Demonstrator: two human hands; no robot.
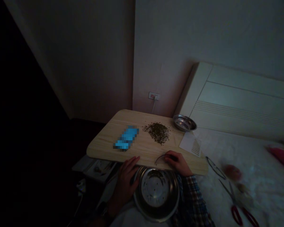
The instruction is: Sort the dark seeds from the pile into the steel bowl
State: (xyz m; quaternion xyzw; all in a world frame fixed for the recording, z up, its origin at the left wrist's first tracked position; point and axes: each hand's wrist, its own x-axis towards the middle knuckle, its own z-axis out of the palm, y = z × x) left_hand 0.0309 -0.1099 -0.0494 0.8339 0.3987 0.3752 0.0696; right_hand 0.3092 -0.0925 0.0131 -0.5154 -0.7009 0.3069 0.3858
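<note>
A loose pile of small greenish-brown grains (159, 132) lies on the wooden table (104, 138). My right hand (178, 163) rests at the table's near edge, its fingers closed on a thin, dark, curved strip (160, 155) whose tip touches down near a few stray specks. What the strip is, I cannot make out. My left hand (127, 176) lies with fingers stretched out at the front edge, holding nothing. Between my hands, below the tabletop, a steel bowl (155, 189) sits in my lap with several dark specks in it.
A lit phone (126, 138) lies left of the pile. At the table's right are a shallow metal bowl (185, 123) and a white slotted card (190, 144). Red-handled scissors (236, 205) and glasses (215, 168) lie on the bed (251, 157). Behind is a wall socket (154, 96).
</note>
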